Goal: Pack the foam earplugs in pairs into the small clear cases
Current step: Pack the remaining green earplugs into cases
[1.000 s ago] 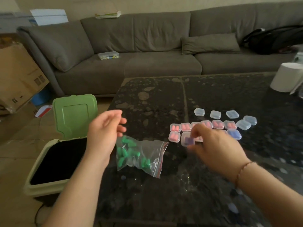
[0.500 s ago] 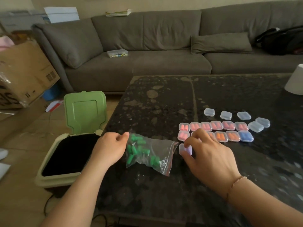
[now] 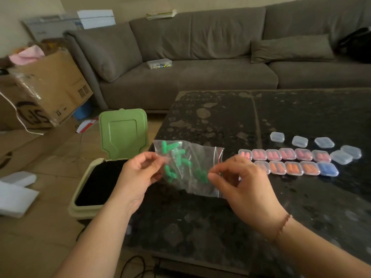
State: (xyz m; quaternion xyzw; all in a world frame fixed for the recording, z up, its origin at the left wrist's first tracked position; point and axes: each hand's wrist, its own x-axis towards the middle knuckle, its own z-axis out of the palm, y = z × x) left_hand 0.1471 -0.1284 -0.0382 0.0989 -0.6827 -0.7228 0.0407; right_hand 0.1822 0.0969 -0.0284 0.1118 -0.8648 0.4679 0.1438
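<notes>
Clear zip bag [image 3: 192, 169] of green earplugs [image 3: 176, 157] held up above the dark surface [image 3: 281, 109], between both hands. Left hand [image 3: 138, 173] pinching the bag's left edge, fingers [image 3: 154, 157] curled on the plastic; right hand [image 3: 241, 177] pinching the right end near the red zip strip, thumb and forefinger closed on it. Bag stretched roughly left-right, long axis running across the view, slightly tilted down to the right. Earplugs inside jumbled, pointing every which way, bunched toward the left half. To the right on the surface: two rows of small clear cases [image 3: 285, 154] loaded with pink and orange plugs, one blue case [image 3: 329, 169] at the row end, several empty cases [image 3: 300, 141] behind and beside. Green-lidded bin [image 3: 122, 133] open on the floor at left.
</notes>
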